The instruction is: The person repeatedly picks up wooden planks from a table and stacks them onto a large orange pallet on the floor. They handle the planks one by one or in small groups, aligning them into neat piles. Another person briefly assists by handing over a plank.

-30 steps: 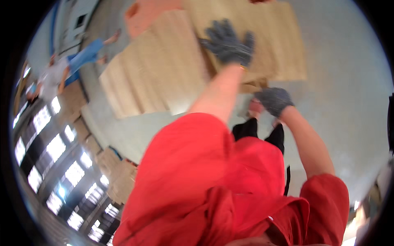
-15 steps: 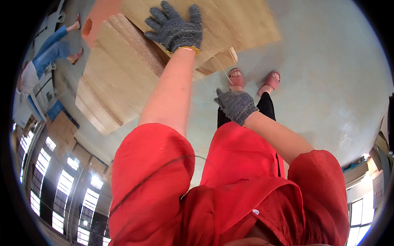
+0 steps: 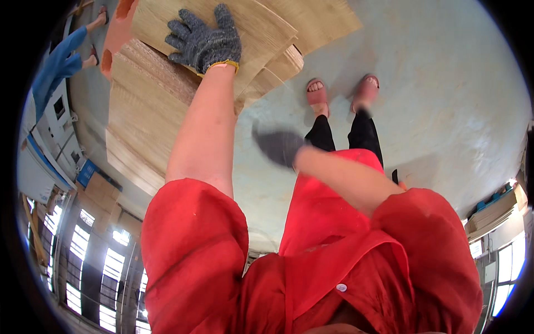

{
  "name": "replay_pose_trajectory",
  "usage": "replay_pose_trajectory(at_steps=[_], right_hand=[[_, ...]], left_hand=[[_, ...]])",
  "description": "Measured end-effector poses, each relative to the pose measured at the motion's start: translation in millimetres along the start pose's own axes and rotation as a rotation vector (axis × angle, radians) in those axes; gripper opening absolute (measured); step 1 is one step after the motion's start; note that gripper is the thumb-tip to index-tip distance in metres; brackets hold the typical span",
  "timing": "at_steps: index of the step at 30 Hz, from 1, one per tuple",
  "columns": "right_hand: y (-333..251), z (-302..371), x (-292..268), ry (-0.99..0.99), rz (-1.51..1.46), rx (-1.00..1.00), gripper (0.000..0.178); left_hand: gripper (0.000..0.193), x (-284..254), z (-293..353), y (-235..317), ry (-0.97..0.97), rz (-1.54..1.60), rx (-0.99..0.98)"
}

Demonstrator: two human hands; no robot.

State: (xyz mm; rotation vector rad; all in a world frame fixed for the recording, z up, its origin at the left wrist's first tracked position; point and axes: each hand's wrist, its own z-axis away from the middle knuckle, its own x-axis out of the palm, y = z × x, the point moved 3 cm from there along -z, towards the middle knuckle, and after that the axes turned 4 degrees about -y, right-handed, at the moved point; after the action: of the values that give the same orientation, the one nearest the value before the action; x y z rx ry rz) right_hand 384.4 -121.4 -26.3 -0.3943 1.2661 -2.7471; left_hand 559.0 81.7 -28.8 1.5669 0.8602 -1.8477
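My left hand, in a grey knit glove with a yellow cuff, lies with spread fingers on a wood-grain panel at the top of the view. That panel rests on a stack of similar light-brown panels, some set askew. My right hand, also in a grey glove, is over the floor in front of my legs, apart from the stack. Motion smears its fingers, so any grip is hidden. A faint thin line shows near the stack's right edge; I cannot tell what it joins.
Under the far left of the stack shows an orange slab with holes. Another person's blue-trousered legs are at the far left. Cardboard-coloured boxes stand by the windows at left. Stacked boards are at the right edge.
My right hand has swung left, toward the stack, and become blurred. My left hand stays flat on the panel, while the whole view has shifted. The pale cord between stack and right hand shows less clearly.
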Motion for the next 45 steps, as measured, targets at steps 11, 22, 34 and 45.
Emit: replay_pose_trajectory(at_steps=[11,22,34,45], right_hand=[[-11,69,-108,1.289,0.138,-0.205,0.056],[-9,43,-139,0.592,-0.054,0.116,0.027],[-3,38,-46,0.461,-0.095,-0.084,0.026],[25,90,18,0.951,-0.105,-0.212,0.058]], left_hand=[[0.088,-6,3,-2,-0.093,-0.035,-0.021],[0.090,-8,8,1,-0.015,0.108,0.029],[0.085,-15,18,14,-0.004,0.105,0.007],[0.084,-18,20,16,-0.007,0.122,0.022]])
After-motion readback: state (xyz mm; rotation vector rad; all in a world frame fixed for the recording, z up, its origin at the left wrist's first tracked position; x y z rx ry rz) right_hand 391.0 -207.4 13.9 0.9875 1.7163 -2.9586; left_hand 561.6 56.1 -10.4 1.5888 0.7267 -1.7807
